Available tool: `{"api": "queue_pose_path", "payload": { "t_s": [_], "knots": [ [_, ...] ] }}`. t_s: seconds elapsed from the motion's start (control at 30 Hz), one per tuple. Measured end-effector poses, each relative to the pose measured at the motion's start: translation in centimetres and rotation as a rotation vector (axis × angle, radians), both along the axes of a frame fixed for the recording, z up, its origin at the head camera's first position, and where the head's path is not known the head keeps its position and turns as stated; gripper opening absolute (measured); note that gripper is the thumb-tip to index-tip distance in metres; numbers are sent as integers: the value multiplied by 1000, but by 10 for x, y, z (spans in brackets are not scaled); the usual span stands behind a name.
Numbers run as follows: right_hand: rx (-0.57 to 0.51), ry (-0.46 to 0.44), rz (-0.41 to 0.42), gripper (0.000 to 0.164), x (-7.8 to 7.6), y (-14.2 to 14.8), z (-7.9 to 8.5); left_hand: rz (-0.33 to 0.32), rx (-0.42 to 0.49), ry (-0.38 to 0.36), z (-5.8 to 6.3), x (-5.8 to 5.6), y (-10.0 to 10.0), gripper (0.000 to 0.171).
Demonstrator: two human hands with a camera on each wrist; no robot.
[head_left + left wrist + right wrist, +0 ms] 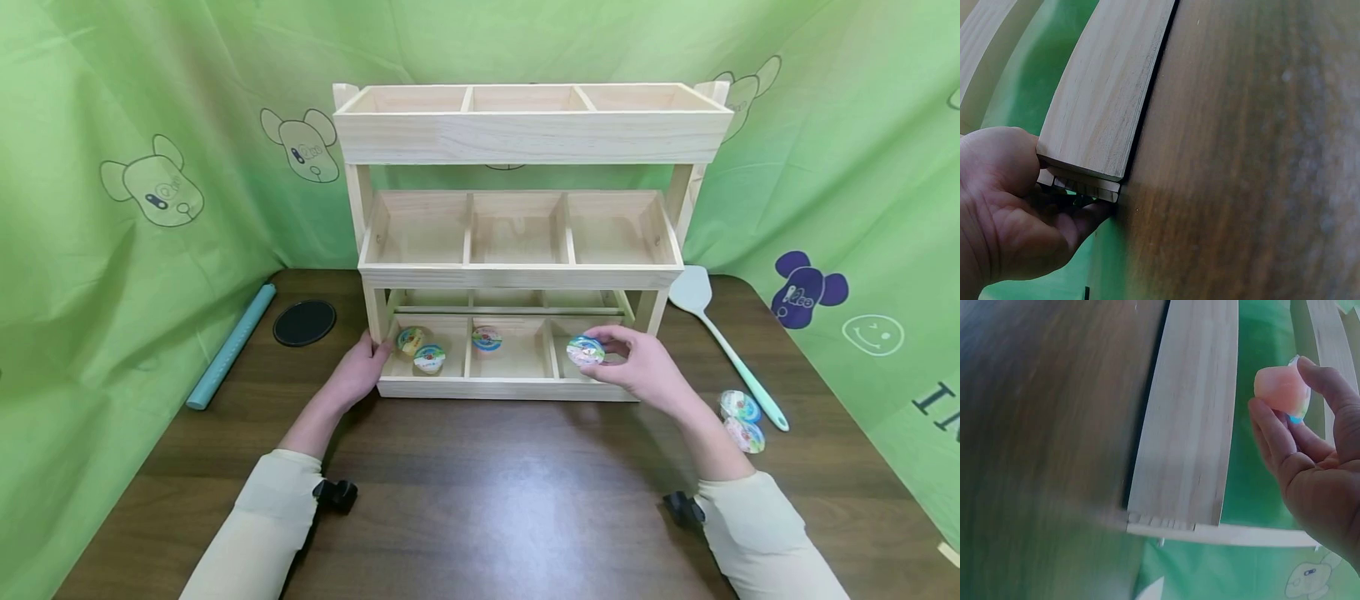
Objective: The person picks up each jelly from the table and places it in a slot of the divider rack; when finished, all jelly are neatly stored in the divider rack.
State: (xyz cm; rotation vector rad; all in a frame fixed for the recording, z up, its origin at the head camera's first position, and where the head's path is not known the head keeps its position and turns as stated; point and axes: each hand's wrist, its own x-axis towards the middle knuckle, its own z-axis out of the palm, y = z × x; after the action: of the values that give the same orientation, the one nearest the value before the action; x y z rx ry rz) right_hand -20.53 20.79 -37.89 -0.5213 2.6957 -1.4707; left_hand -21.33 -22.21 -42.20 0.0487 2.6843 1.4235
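Observation:
A three-tier wooden shelf (517,277) has divided trays. My left hand (360,371) grips the left end of its bottom tray, thumb at the front corner and fingers round the side wall (1094,112). My right hand (633,367) pinches a small pink jelly cup (1282,387) by its rim, its printed foil lid (586,351) tilted toward me, over the bottom tray's right compartment. A yellowish jelly cup (411,340) and a pale jelly cup (430,359) sit in the left compartment. Another jelly cup (487,338) lies in the middle one.
Two jelly cups (741,407) lie together on the table at the right, beside a pale blue spatula (731,350). Left of the shelf are a black round disc (304,322) and a light blue rod (231,347). A green curtain (187,100) hangs behind.

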Motion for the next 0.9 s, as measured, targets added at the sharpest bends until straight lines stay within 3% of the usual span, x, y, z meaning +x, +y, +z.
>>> {"api": "queue_pose_path", "payload": {
  "t_s": [0.47,0.67,0.9],
  "knots": [
    [27,27,54,49,-11,-33,-4,5,2,-18,-1,0,-1,60],
    [-12,-10,90,50,-18,-45,-6,3,-2,-17,1,0,-1,59],
    [14,-52,135,52,-24,-61,-9,1,-1,-16,1,0,0,58]
  ]
}}
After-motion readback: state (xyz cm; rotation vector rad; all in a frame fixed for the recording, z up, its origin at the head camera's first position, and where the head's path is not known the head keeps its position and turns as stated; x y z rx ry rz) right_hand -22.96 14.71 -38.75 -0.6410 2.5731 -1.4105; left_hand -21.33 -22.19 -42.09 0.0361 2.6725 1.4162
